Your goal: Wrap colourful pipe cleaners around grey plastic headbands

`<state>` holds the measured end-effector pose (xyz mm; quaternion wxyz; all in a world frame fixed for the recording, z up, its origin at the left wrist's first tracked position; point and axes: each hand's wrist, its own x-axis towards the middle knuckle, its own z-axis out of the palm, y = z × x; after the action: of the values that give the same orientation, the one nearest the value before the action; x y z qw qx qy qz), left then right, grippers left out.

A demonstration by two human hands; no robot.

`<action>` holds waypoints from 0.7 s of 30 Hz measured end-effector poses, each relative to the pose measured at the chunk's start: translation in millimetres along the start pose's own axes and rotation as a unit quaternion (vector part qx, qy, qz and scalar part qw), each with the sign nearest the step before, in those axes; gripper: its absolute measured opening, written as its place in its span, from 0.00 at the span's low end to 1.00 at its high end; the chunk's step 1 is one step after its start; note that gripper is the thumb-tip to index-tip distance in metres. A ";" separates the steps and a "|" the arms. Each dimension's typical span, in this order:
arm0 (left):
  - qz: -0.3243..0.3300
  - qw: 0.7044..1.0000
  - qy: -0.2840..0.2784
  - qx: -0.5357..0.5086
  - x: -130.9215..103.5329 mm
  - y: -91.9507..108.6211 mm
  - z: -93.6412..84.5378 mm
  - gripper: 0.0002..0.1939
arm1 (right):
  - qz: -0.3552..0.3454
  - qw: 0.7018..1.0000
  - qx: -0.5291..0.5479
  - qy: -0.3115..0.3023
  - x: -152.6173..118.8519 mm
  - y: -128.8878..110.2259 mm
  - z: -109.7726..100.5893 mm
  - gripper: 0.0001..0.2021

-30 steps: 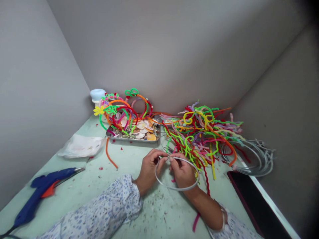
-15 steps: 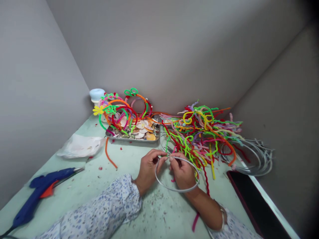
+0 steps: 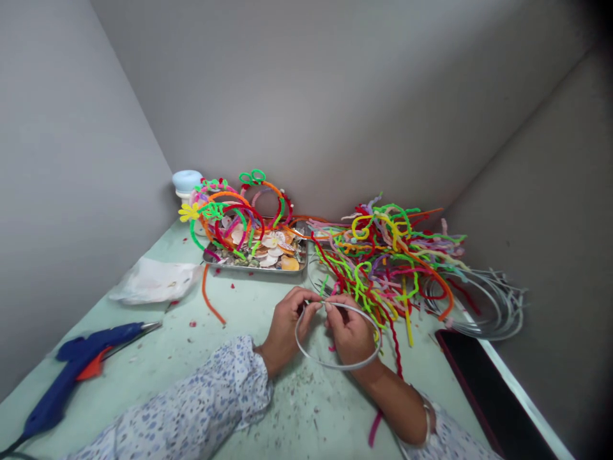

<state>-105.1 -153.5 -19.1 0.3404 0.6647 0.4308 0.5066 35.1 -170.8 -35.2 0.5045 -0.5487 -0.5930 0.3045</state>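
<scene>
A thin pale grey headband (image 3: 341, 368) hangs as a loop below my fingertips, in front of my right wrist. My left hand (image 3: 288, 324) is closed in a pinch at the top left of the loop. Closed at the top right of it, my right hand (image 3: 353, 332) grips the band between thumb and fingers. A short green pipe cleaner (image 3: 324, 285) sticks up between the fingertips of both hands; how it joins the band is hidden by the fingers.
A pile of colourful pipe cleaners (image 3: 383, 255) lies behind my right hand, beside several bare headbands (image 3: 498, 313). Decorated headbands (image 3: 239, 207) rest on a metal tray (image 3: 253, 269) of shells. A blue glue gun (image 3: 71, 377), plastic bag (image 3: 156, 281) and dark phone (image 3: 488, 390) lie around.
The headband has shifted slightly left in my fingers. The green pipe cleaner's upright end shows shorter and has tilted to the right. Both hands stay in nearly the same place.
</scene>
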 end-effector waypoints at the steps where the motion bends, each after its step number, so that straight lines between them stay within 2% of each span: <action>1: 0.000 1.000 -0.004 0.003 -0.3 0.5 -0.3 0.06 | -0.009 1.000 -0.009 0.002 -0.2 0.2 -0.1 0.08; 8: -0.020 1.000 -0.023 -0.006 -2.6 1.8 0.0 0.08 | -0.074 0.996 -0.051 0.008 0.6 -4.0 -1.9 0.07; 15: -0.138 0.983 -0.023 -0.120 0.9 -4.1 0.5 0.10 | -0.056 0.997 0.001 0.043 0.3 -1.3 -0.5 0.09; 21: -0.158 0.976 -0.036 -0.147 4.2 0.7 -2.4 0.13 | -0.134 0.986 -0.070 0.076 5.6 -5.0 -5.0 0.08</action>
<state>-106.8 -149.9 -16.2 0.5251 0.5490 0.4386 0.4801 38.7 -167.5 -27.6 0.5444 -0.5200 -0.6411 0.1492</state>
